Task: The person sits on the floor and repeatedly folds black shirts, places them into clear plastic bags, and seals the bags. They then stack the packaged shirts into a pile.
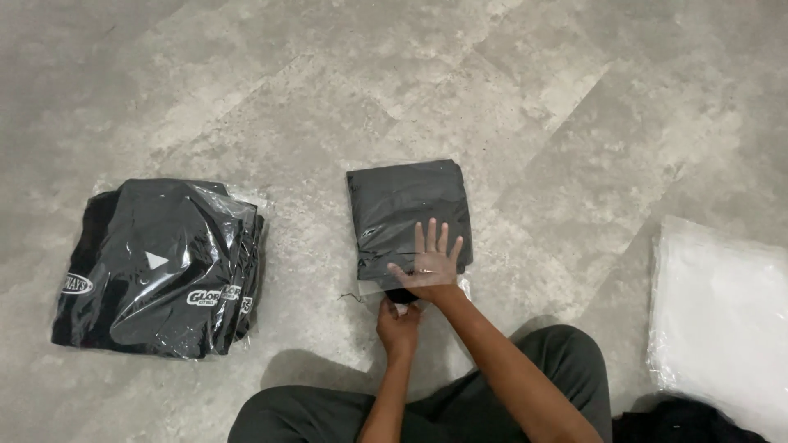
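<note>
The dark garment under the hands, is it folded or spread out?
Folded: the dark garment forms a compact rectangle inside a clear plastic bag.

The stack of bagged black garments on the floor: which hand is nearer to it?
Left. The left hand grips the near edge of the middle bagged garment, closer to the stack. The right hand lies flat on that garment, slightly farther away.

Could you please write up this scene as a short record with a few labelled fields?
Setting: grey stone-look floor, person seated on it
Right hand: flat, fingers spread, pressing on a folded dark garment in a clear bag
Left hand: at the bag's near edge, gripping the bag's open end
Left of person: stack of bagged black garments
Right of person: pile of empty clear bags
Lower right corner: dark cloth, partly cut off
</note>
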